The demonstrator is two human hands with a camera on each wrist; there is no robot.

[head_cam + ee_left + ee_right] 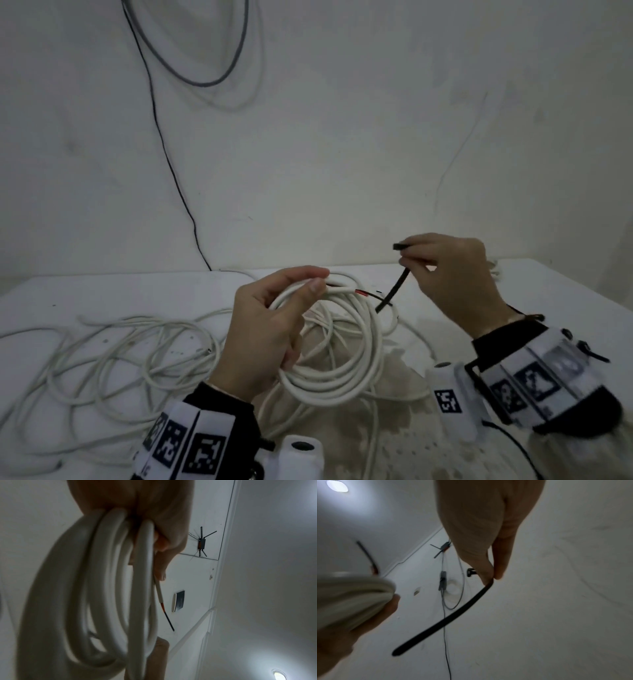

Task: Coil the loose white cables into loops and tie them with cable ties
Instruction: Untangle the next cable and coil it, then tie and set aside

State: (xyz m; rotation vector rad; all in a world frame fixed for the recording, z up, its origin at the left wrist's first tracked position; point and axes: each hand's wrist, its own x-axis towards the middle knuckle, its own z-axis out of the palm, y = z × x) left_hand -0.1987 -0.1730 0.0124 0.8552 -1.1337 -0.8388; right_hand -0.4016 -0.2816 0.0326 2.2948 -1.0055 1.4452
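A coil of white cable (346, 349) is held up above the white table (85, 298) by the left hand (270, 329), whose fingers and thumb are curled round the upper left part of the loops; the thumb tip is pressed on the strands near the top. From this grip the cable end (356, 293) is seen to stick out to the right, with a short red and black stripped part at its tip. In the left wrist view the same coil (96, 595) hangs down from the closed fingers (164, 536) in several parallel turns, and the thin end with the red section is pointed away from the hand. The right hand (455, 277) is raised to the right of the coil and a little farther from the body — it is not touching the cable. A black cable tie (394, 289) is pinched between its thumb and fingertips near the head, and the strap hangs down and to the left, so that its free tip is just beside the stripped cable end. In the right wrist view the tie (447, 618) is seen as a long dark strap that runs from the pinching fingers (488, 574) toward the coil. More loose white cable (113, 359) lies in untidy loops on the table to the left of the hands, and some strands lie under the held coil.
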